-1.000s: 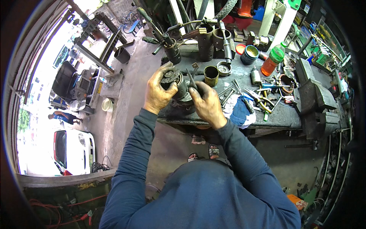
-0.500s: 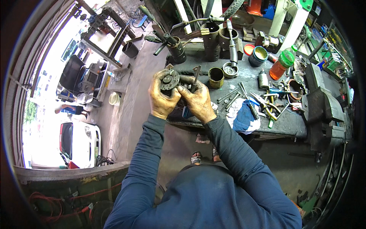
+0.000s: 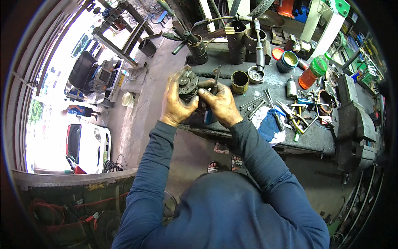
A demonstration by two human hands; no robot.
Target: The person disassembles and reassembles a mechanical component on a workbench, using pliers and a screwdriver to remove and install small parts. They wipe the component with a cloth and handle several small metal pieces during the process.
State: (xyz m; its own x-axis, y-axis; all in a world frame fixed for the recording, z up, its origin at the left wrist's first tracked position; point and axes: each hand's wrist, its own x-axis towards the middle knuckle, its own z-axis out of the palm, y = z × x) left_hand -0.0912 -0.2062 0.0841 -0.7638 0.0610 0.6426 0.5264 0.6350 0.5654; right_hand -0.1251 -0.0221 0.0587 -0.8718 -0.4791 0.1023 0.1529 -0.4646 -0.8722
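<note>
My left hand (image 3: 176, 106) is closed around a dark, greasy round metal part (image 3: 188, 83) with a ring of holes in its face. The face tilts up toward me, and a central boss stands out on it. Close beside it, my right hand (image 3: 222, 103) grips what looks like a screwdriver (image 3: 217, 76), its metal shaft pointing up past the fingers. A blue piece, apparently its handle, shows under the palm. Thumb and forefinger of the right hand reach to the edge of the metal part. Both hands are above the bench's left end, and the fingers behind the part are hidden.
The dark workbench (image 3: 265, 93) carries an open grimy can (image 3: 240, 82), a red-filled bottle (image 3: 313, 73), a grease tub (image 3: 287, 62), bolts, pliers and a rag (image 3: 269, 124). Metal tubes with tools (image 3: 197, 50) stand behind. A vise (image 3: 358, 120) is at the right end.
The metal part has tilted, showing more of its side below the face. My hands sit slightly farther apart, and more of the blue piece shows under my right palm. The view has shifted a little.
</note>
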